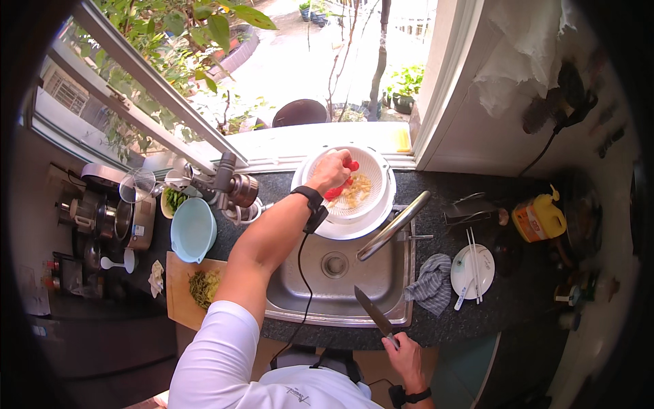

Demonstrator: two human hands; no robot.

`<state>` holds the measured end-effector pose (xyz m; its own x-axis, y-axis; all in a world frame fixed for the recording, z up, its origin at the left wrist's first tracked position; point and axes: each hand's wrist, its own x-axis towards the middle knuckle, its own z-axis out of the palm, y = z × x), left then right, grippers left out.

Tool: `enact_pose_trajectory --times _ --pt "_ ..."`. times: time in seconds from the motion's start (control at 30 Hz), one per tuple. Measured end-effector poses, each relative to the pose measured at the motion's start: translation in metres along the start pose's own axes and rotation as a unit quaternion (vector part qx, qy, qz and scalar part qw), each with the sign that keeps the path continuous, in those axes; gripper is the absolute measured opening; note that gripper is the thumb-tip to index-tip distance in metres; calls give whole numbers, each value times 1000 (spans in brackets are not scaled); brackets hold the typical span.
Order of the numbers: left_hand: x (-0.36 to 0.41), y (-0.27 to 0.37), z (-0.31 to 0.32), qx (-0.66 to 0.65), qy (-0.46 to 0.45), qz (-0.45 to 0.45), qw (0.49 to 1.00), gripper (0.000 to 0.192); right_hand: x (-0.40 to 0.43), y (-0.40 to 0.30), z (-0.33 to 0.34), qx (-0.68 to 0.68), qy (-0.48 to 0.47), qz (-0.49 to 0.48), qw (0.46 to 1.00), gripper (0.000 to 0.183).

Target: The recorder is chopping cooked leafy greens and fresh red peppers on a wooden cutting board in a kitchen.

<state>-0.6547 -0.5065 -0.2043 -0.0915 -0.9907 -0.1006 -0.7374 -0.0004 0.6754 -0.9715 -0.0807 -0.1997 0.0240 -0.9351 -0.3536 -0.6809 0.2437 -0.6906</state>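
Observation:
My left hand (333, 168) reaches into a white plastic colander (378, 174) behind the sink, its fingers at red pieces of food (334, 192); whether it grips one is hard to tell. Pale yellow chopped pieces (357, 190) lie beside them. The colander sits in a wider white basin (390, 200). Low at the front edge of the sink, my right hand (404, 358) holds a kitchen knife (374, 311) by its handle, the blade pointing up and left over the sink's rim. A wooden cutting board (179, 286) with chopped green and yellow food (203, 287) lies left of the sink, partly behind my left arm.
A curved metal faucet (393, 225) arches over the steel sink (301, 301). To the right are a striped cloth (433, 283), a plate (461, 266) with chopsticks and a spoon, and a yellow oil jug (539, 217). A light blue bowl (193, 230) stands at the left.

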Motion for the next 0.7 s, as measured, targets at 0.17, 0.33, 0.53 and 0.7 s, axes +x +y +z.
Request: enact_pose_trajectory --times 0.17,0.33,0.53,0.7 --pt "-69 9 -45 -214 -12 -19 976 18 10 -17 10 -32 -26 -51 998 34" --pt "-190 6 -92 -278 24 32 960 15 12 -44 21 -54 -19 -63 996 33" --pt "-376 -117 -145 -183 144 -8 972 18 9 -84 61 -98 -40 -151 983 32" --pt "-516 -250 -190 -124 202 -135 962 18 -12 -138 109 -144 -69 -148 976 36"
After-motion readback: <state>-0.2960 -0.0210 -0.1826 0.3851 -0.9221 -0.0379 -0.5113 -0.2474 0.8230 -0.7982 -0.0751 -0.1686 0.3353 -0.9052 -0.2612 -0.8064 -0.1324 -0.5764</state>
